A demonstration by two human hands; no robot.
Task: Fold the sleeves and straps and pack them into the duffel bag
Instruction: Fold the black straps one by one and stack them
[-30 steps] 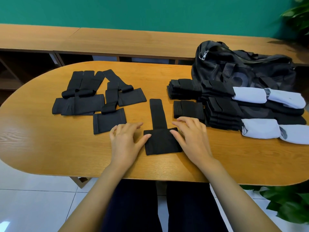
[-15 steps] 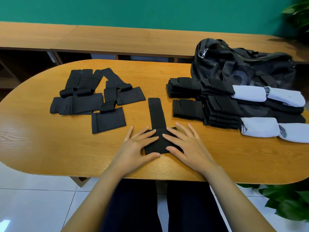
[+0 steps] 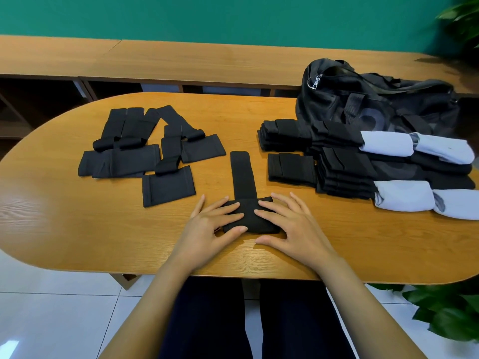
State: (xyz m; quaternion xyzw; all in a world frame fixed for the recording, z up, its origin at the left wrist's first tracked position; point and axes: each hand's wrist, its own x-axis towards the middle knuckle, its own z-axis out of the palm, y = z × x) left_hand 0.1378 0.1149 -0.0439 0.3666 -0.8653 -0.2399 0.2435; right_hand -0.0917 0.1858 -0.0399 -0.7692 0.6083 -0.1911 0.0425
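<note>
Stacks of folded sleeves (image 3: 339, 164) sit between strap (image 3: 243, 174) and duffel bag (image 3: 363, 99)

The single head-worn camera is looking forward and down from the person's seat at the near long edge of the oval table (image 3: 259, 112). It is sitting close: both forearms are rising from the bottom of the frame, and the left hand (image 3: 204, 229) and right hand (image 3: 295, 226) are lying just below the centre. The wide lens is bowing the tabletop and taking in almost all of it from the left edge to the right. The lap (image 3: 207, 320) and floor tiles (image 3: 51, 320) are filling the bottom. Farther off, the duffel bag (image 3: 375, 104) is showing at upper right, while a wooden counter (image 3: 181, 60) and a green wall (image 3: 233, 19) are crossing the top.
</note>
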